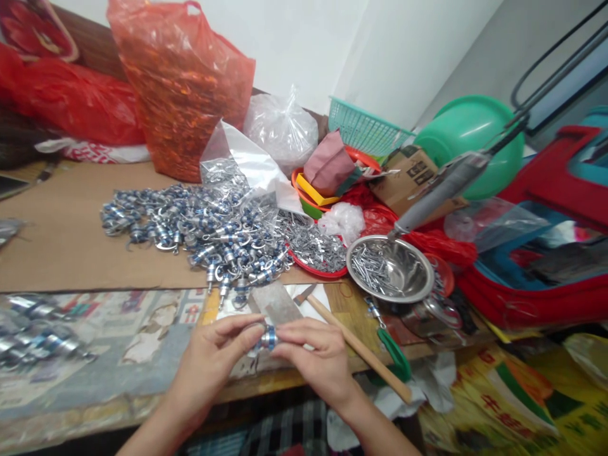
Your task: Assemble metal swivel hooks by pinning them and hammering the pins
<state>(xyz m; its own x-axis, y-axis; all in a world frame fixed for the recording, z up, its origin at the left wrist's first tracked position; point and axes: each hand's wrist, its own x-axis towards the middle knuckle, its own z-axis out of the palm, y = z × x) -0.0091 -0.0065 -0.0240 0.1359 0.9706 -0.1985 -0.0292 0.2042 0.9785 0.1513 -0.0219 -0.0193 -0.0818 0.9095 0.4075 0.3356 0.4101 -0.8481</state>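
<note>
A small silver metal fitting with blue bands [269, 337] is held between both hands, above the table's front edge. Thumb and fingers of my left hand [211, 354] pinch its left end, and my right hand [320, 354] grips the right end. The fingers cover both ends. Just beyond lies a flat grey metal block [275, 305] on white paper. Right of it rests a hammer-like tool with a long wooden handle [361, 348]. A large heap of similar silver-and-blue fittings [232, 237], some with hooks and rings, spreads over the cardboard behind.
More fittings [38, 332] lie at the left on newspaper. A red tray of small metal pieces [318, 273] and a steel bowl of metal pins [420, 278] stand ahead. A grey-handled tool [441, 190] leans over the bowl; a green handle [395, 354] overhangs the edge.
</note>
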